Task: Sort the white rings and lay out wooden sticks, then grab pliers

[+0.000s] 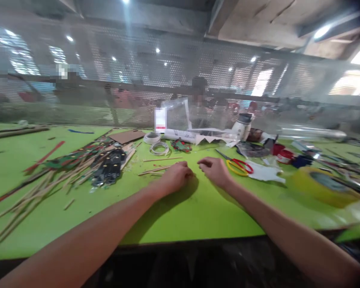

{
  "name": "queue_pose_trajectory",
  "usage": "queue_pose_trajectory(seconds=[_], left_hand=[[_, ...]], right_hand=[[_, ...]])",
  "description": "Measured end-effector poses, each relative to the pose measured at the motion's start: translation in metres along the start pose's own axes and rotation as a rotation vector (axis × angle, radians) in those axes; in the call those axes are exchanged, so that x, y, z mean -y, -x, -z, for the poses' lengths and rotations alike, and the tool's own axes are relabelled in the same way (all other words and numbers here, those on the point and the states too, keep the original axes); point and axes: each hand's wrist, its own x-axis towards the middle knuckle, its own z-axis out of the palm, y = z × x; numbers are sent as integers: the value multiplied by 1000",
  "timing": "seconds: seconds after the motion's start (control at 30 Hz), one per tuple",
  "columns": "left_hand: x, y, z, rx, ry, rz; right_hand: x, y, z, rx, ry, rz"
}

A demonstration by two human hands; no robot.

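Note:
Over the green tabletop (180,220) my two hands are close together near the middle, with a small gap between them. My left hand (177,177) has its fingers curled inward, and whatever they may hold is too small or hidden to name. Just behind it lie a few thin wooden sticks (156,171). My right hand (214,170) has loosely bent fingers, slightly apart, pointing toward the left hand; nothing shows in them. Scissors with red and yellow handles (240,167) lie just right of that hand, partly on a white cut piece (265,173).
Left, a pile of wooden sticks (33,198) lies by black packets (109,166) and brown cardboard (127,137). White tape rolls (159,148) and a rolled sheet (180,135) are behind. A bottle (241,127), red jar (285,156) and yellow tape roll (315,188) stand right.

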Motion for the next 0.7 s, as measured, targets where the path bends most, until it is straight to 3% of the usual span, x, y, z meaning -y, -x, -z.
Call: queue_pose_trajectory(seconds=[0.13, 0.2, 0.27, 0.3, 0.33, 0.4, 0.5, 0.57, 0.63, 0.7], left_hand=[[6, -1, -5, -51, 7, -25], [12, -1, -7, -60, 25, -59], [18, -2, -8, -68, 30, -70], [20, -3, -9, -68, 38, -64], [22, -4, -9, -66, 46, -56], [24, -5, -11, -66, 68, -33], [23, -6, -11, -67, 94, -4], [21, -6, -10, -68, 95, 16], [19, -6, -9, -63, 92, 31], [18, -5, -8, -57, 89, 38]], right_hand=[[58, 39, 18, 28, 62, 183], [80, 68, 37, 59, 99, 398], [86, 95, 66, 36, 201, 547], [82, 105, 84, 18, 291, 537], [73, 111, 106, -28, 422, 467], [46, 110, 156, -86, 856, 116], [-3, 87, 237, -127, 1058, -163], [-34, 70, 281, -70, 1159, -365], [-61, 60, 312, 36, 1216, -568], [-84, 59, 328, 140, 1232, -705]])
